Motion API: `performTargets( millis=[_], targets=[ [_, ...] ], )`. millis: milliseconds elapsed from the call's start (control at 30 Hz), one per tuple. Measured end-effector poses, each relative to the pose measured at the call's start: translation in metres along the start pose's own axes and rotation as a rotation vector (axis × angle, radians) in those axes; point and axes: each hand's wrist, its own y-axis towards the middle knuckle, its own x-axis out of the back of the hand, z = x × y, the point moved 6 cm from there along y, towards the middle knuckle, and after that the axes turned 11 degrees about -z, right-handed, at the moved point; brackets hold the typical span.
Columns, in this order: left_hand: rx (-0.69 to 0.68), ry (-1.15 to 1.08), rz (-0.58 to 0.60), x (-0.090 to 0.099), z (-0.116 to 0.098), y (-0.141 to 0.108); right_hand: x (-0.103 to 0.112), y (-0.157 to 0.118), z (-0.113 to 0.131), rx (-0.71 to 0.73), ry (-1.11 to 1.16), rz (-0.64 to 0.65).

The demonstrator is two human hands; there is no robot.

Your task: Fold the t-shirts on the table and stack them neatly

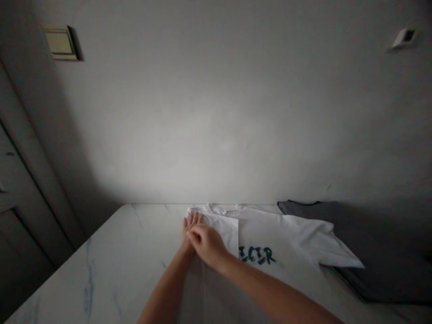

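Note:
A white T-shirt (pixel 270 225) with dark lettering lies on the marbled table, its left side folded inward over the front. On the folded part near the shoulder, my left hand (pixel 191 227) lies flat with its fingers spread. My right hand (pixel 207 245) crosses over the left wrist, its fingers curled together; what they hold, if anything, is hidden. The shirt's right sleeve stretches out toward the right, and the lower part of the shirt runs down beneath my forearms.
Dark grey garment (pixel 381 252) lies at the right, partly under the white sleeve. The white table (pixel 111 261) with bluish veins meets a grey wall behind. A door (pixel 20 211) stands at the far left.

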Motion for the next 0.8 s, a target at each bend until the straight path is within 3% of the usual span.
performTargets(
  millis=[100,167,267,333,400,600,700,800],
  targets=[
    [-0.007,-0.023,-0.002,0.004,0.008,0.012,-0.003,0.029,-0.042,-0.139,-0.151,0.043],
    [-0.006,-0.023,-0.013,0.006,0.014,0.02,-0.019,0.042,-0.061,-0.141,-0.184,0.088],
    [-0.031,-0.002,0.017,0.004,0.021,0.025,-0.053,0.042,-0.073,-0.066,-0.161,0.18],
    [-0.057,0.022,0.047,-0.001,0.023,0.024,-0.063,0.031,-0.082,-0.059,-0.172,0.216],
    [-0.057,0.05,0.06,-0.004,0.024,0.022,-0.057,0.016,-0.098,-0.105,-0.232,0.222],
    [-0.043,0.1,0.063,0.0,0.019,0.025,0.003,-0.014,-0.147,-0.304,-0.469,0.203],
    [-0.053,0.121,0.0,0.006,0.018,0.026,0.012,-0.012,-0.134,-0.3,-0.542,0.116],
    [-0.047,0.099,0.014,0.004,0.02,0.022,-0.009,-0.014,-0.091,-0.047,-0.349,0.172]
  ],
)
